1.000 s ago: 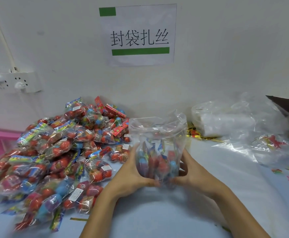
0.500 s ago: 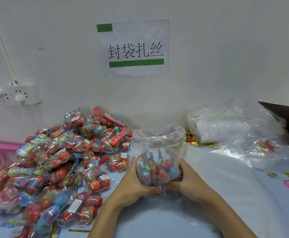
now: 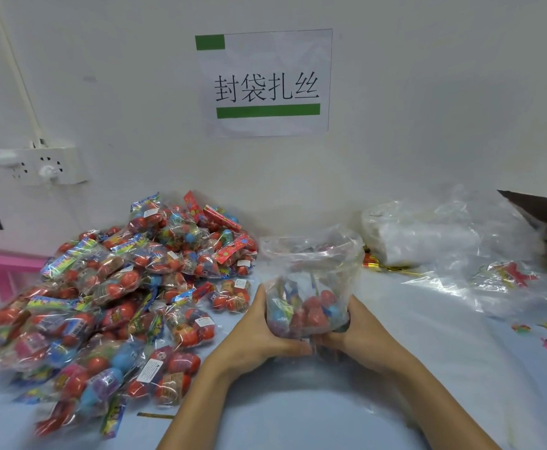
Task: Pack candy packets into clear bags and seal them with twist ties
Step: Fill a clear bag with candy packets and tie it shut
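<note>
A crinkled clear plastic bag [image 3: 309, 280], its lower part filled with red and blue candy packets [image 3: 304, 315], stands upright between both hands above the pale blue table [image 3: 298, 401]. The left hand [image 3: 259, 332] curls round its left side and underside; the right hand [image 3: 360, 329] grips the right side, thumbs meeting beneath. The bag's mouth gapes open. A heap of loose candy packets [image 3: 119, 297] lies to the left, and a stack of empty clear bags [image 3: 428, 238] sits behind on the right.

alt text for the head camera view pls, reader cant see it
Both hands, left hand and right hand, grip a clear bag of candy packets, its top open, over a pale blue table. A heap of candy packets lies left; empty clear bags right.
</note>
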Demonstrator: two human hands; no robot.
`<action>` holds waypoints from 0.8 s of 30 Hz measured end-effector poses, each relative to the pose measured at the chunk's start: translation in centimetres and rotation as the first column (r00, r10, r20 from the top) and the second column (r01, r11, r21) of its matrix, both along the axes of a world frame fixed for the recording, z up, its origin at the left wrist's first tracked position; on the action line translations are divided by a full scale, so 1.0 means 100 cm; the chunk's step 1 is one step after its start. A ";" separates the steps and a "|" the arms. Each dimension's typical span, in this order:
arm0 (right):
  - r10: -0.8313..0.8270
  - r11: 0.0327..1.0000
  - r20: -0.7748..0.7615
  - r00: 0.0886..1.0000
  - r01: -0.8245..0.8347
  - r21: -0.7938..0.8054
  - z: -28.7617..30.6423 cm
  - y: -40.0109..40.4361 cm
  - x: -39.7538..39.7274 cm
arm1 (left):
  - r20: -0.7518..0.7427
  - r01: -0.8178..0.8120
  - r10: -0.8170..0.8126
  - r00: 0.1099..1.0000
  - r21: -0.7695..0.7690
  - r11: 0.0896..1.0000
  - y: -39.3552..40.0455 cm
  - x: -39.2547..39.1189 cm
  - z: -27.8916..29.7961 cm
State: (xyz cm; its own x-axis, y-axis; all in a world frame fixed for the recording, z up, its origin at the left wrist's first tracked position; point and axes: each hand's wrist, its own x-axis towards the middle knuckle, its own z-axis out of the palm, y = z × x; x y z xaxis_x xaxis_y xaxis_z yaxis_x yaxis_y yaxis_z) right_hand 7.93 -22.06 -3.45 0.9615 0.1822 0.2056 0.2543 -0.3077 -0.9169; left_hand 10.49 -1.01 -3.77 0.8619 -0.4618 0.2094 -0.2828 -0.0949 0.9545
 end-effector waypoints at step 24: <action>-0.018 1.000 -0.047 0.999 0.017 -0.022 0.003 0.000 -0.002 | -0.067 -0.017 0.028 0.997 0.155 0.988 0.027 -0.004 0.014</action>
State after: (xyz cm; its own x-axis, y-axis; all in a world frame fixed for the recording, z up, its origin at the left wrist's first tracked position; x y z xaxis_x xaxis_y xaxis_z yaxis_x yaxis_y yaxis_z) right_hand 7.68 -22.11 -3.18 0.9732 0.1688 0.1561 0.2052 -0.3320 -0.9207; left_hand 10.11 1.74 -2.40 0.8825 -0.4640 0.0768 -0.2127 -0.2481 0.9451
